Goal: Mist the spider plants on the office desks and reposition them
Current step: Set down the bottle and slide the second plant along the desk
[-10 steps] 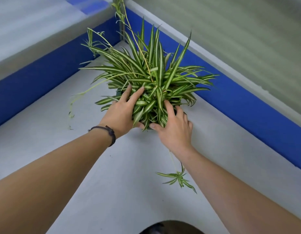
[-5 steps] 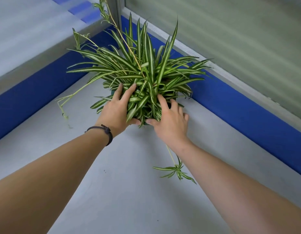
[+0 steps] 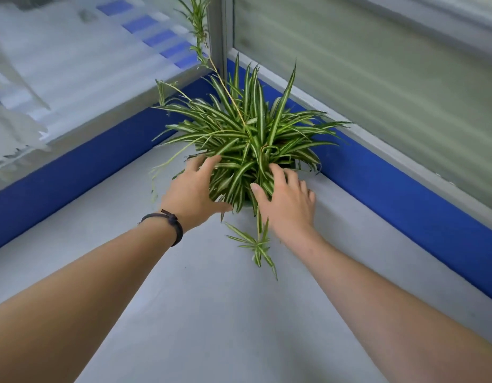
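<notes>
Green spider plant (image 3: 250, 139) flanked by both hands, fingers (image 3: 208, 164) spread among its leaves.

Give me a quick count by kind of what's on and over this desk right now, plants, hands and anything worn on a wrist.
Spider plant: 1
Hands: 2, left hand and right hand
Wristband: 1, on the left wrist
Total: 4
</notes>
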